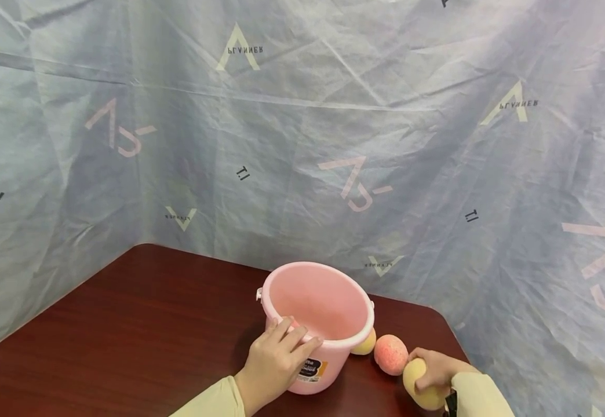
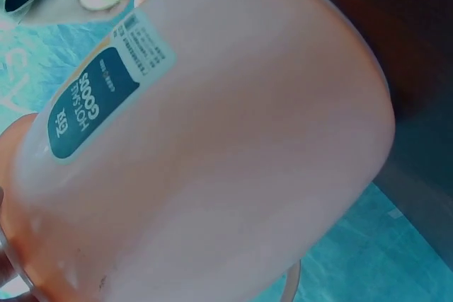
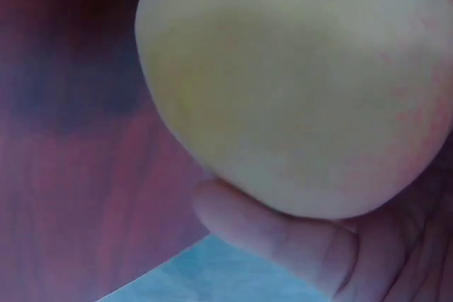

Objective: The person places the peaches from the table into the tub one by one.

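A pink bucket (image 1: 336, 366) stands on the table, its mouth facing up and toward me. My left hand (image 1: 276, 359) holds its near rim, with the fingers curled over the edge. In the left wrist view the bucket wall (image 2: 248, 125) fills most of the picture. To the right of the bucket, my right hand (image 1: 438, 373) grips a round yellow fruit (image 1: 415, 382). Pink blush shows on one side of this fruit in the right wrist view, with the thumb (image 3: 276, 235) along its underside. Right beside it sits a pinkish-red speckled fruit (image 1: 391, 354).
Another yellow fruit (image 1: 366, 343) is partly hidden behind the bucket's right side. The dark red wooden table (image 1: 125, 336) extends far to the left. Grey printed sheeting (image 1: 302, 127) hangs around the table's back and sides. A label (image 2: 95, 104) is stuck on the bucket.
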The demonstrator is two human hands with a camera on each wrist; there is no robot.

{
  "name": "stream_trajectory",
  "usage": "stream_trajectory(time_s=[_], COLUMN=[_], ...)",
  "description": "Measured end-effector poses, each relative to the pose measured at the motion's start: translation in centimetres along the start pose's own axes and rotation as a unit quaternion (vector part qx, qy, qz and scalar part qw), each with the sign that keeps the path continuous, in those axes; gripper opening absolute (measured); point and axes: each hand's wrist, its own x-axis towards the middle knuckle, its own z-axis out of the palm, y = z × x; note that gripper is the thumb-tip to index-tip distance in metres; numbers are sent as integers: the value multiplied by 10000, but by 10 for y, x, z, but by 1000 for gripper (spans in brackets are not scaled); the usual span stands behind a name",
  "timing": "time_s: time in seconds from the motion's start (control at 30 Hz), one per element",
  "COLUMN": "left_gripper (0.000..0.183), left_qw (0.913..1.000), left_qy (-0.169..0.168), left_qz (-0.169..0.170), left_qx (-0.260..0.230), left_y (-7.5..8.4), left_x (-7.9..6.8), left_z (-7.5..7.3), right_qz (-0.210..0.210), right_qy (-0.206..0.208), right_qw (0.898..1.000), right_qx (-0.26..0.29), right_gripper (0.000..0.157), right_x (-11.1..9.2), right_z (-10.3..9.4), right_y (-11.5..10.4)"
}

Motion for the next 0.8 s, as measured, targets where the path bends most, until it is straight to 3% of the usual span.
stream_trajectory(time_s=[0.13, 0.37, 0.6, 0.8], left_gripper=[32, 32, 30, 31], left_qw=[9999, 9999, 9998, 9997], left_qy=[88, 1, 96, 111], left_qz=[22, -3, -49, -97], left_qx=[43, -131, -162, -178], left_y=[-1, 0, 1, 1], left_x=[-2, -4, -1, 1], left_z=[0, 3, 3, 3], right_qz=[-286, -798, -811, -689], right_qy=[140, 559, 1116, 1392], right_qw=[9995, 9938, 9854, 9825], right_qx=[23, -542, -1000, -1026], right_gripper=[43, 50, 52, 56], right_x=[-3, -2, 1, 0], right_z=[-11, -20, -18, -19], right_y=[-18, -31, -41, -50])
